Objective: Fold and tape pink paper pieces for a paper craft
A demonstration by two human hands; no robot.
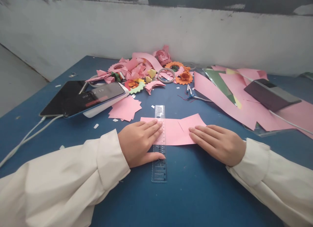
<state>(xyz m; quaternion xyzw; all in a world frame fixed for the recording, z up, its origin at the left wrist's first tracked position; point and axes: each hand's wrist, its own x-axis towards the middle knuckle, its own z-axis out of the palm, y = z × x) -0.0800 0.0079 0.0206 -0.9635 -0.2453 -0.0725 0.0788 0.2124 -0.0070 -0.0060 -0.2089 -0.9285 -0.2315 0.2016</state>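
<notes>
A strip of pink paper (176,132) lies crosswise on the blue table, with a short slit or crease line right of its middle. Across its left part rests a clear plastic ruler (159,170), its long side pointing away from me. My left hand (140,140) presses flat on the ruler and the paper's left end, fingers stretched out and thumb on the ruler. At the other end, my right hand (218,143) lies with straight fingers on the paper's right edge. That right end looks slightly raised or bent. The paper under my left palm is hidden.
Pink cut pieces (126,109) are stacked behind my left hand. Two phones (97,98) with cables lie at left. Paper scraps (137,70) and a tape roll (166,75) crowd the back. Right stand pink sheets (227,96) beneath a dark box-like device (270,93).
</notes>
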